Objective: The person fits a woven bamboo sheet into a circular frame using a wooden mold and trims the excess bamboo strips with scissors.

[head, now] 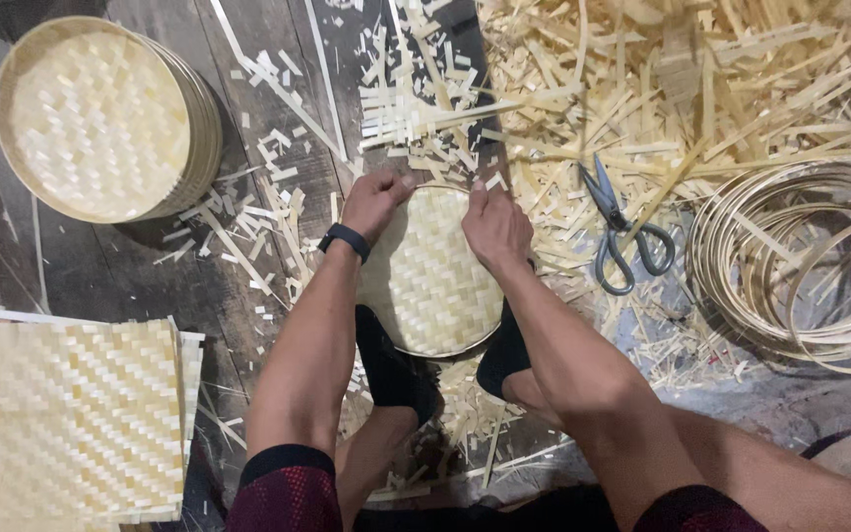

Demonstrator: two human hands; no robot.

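- Head view, looking straight down: round woven bamboo tray (432,281) flat on the dark plank floor (150,266), right in the middle, pinned at its near edge by two feet in black socks (393,369).
- Left hand (374,200) curled over the tray's upper-left rim, fingers bent tight onto the edge, thumb side toward the centre; black wristband (344,239) just below it.
- Right hand (493,225) clamped on the upper-right rim, fingers folded down over the edge, near the left one but not touching it.
- Thin hoop visible running along the rim between both hands.
- Just beyond the hands: messy pile of cut bamboo strips (416,94) and offcuts, spreading way thicker to the right.
- Grey-handled scissors (622,232) lying on the scraps to the right of the tray, blades pointing up-left.
- Further right: loose coil of thin bamboo rings (800,266).
- Top left, well apart: stack of finished round trays (105,118).
- Bottom left: square woven mats (66,419), untrimmed, stacked flat.
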